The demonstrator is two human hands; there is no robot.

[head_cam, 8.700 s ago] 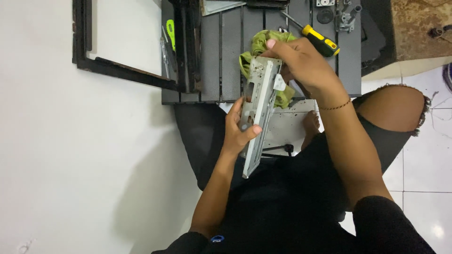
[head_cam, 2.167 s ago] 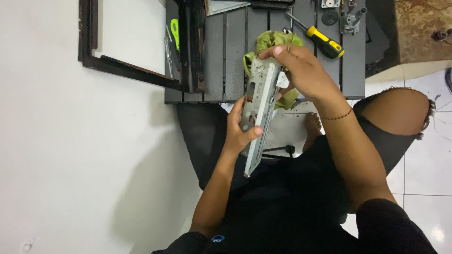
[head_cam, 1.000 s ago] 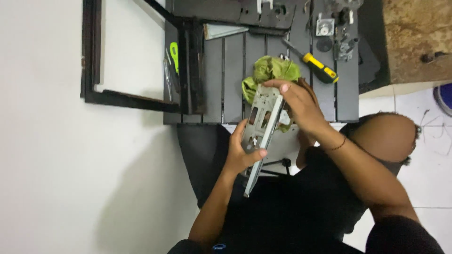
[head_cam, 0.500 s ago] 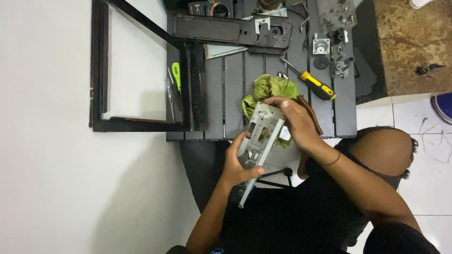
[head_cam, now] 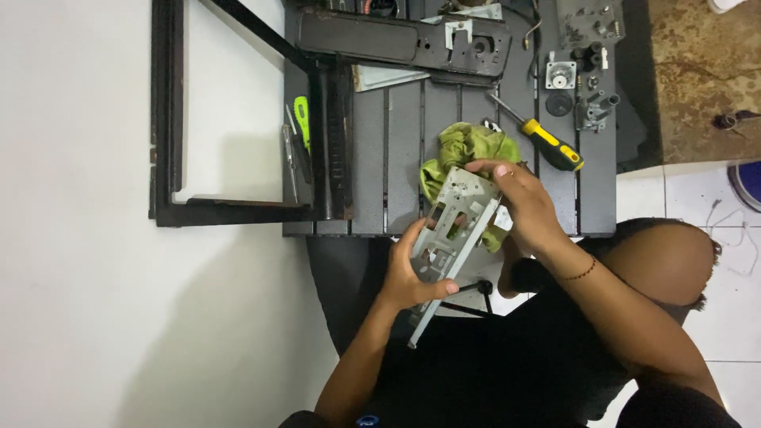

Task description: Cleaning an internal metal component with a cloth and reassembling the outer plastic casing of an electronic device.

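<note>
- Head view, centre of the frame: we see the left hand wrapped around the lower half of a grey metal lock case, thumb across its face and fingers curled behind, pressed tight on it.
- The right hand closes on the upper end of the same lock case, fingertips folded over its top edge and thumb side along its right rim.
- The lock case sits tilted, its top leaning toward the upper right, held in the air just below the near edge of the dark slatted table; a long narrow faceplate runs down its right edge and pokes out below the left hand.
- Just behind the lock case's top end lies a crumpled green cloth on the table, touching or nearly touching the right hand's fingers; we cannot tell which.
- Right of the cloth, upper centre-right, a screwdriver with a yellow and black handle lies slantwise.
- Along the top of the frame rests a long dark lock body, with small metal parts near it at upper right.
- At upper left a dark rectangular frame lies on the white floor, beside a green-handled tool.
</note>
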